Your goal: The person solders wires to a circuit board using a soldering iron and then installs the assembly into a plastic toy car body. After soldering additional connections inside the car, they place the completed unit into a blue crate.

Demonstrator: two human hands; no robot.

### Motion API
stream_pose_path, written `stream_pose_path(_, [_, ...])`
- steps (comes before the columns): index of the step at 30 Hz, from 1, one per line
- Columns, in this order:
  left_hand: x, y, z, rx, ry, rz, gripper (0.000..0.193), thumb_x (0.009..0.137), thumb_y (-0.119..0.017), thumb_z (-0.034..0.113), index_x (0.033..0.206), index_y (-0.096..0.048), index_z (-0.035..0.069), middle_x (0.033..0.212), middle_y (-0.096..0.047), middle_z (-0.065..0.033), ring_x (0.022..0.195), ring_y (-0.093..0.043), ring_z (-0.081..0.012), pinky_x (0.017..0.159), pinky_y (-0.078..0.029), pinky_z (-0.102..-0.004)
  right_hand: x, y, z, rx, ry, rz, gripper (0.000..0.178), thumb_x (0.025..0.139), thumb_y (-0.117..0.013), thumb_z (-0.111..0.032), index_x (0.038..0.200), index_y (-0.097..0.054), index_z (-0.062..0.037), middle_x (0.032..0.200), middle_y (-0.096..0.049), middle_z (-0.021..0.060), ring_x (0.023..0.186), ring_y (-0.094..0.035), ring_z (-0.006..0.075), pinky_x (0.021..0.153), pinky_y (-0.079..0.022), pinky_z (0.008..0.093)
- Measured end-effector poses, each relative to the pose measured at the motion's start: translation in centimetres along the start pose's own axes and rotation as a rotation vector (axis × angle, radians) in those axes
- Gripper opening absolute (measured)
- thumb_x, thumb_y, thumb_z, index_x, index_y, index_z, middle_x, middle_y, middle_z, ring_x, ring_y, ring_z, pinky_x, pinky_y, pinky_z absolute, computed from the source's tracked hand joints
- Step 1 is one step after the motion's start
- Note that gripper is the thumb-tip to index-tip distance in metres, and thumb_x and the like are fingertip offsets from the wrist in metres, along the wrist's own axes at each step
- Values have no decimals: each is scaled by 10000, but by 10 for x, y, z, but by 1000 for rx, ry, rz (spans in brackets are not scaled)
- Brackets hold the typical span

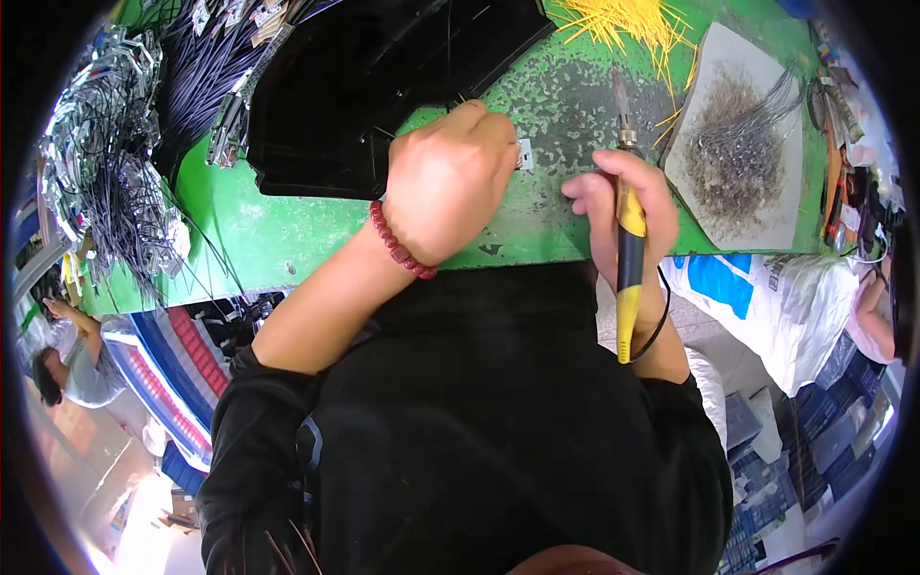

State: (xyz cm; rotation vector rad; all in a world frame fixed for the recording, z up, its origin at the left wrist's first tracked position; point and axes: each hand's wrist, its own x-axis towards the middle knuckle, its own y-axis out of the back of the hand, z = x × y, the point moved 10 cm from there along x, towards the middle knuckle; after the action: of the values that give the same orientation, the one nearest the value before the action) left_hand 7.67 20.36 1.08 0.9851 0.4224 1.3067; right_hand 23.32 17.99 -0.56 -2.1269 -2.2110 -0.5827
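Observation:
My right hand (637,206) is closed around the yellow-and-black handle of a soldering iron (630,254). Its metal tip points away from me, over the worn green tabletop, and a dark cord hangs from the handle's lower end. My left hand (450,177), with a red bead bracelet (395,244) at the wrist, is closed near the right edge of a black plastic tray (321,125). A small whitish metal piece (524,154) sticks out at its right side. Most of that piece and the fingertips are hidden behind the hand. The iron's tip is apart from the piece.
Yellow wires (637,24) lie in a heap at the back. To the right, a pale board (704,216) bears brownish residue and thin grey strands. Bundles of black cables (192,86) with metal connectors crowd the left side. White sacks (795,307) stand beyond the table's right front edge.

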Motion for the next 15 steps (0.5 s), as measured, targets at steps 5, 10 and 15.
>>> stream_pose_path(5, [1,12,-3,-108,68,37,67,741,-699,35,750,-640,66,702,-591,-69,619,-601,-250,532,-475,-334,10,-19,-9,-91,3,-91,344,804,-677,56,1117,-556,-21,894,-686,118,786,-659,129,671,-518,243])
stream_pose_path(10, [1,21,-1,-140,59,55,110,695,-705,73,754,-615,96,750,-599,-40,720,-607,-246,611,-508,-346,21,-29,-13,-109,30,0,295,766,-684,65,1014,-590,-62,739,-616,73,611,-607,123,565,-479,244])
stream_pose_path(15, [-2,29,11,-133,-98,79,198,646,-729,61,813,-635,111,760,-604,-26,776,-602,-239,668,-504,-341,33,-33,-15,-99,100,-177,329,782,-666,96,1053,-566,-61,806,-596,53,698,-576,86,647,-472,222])
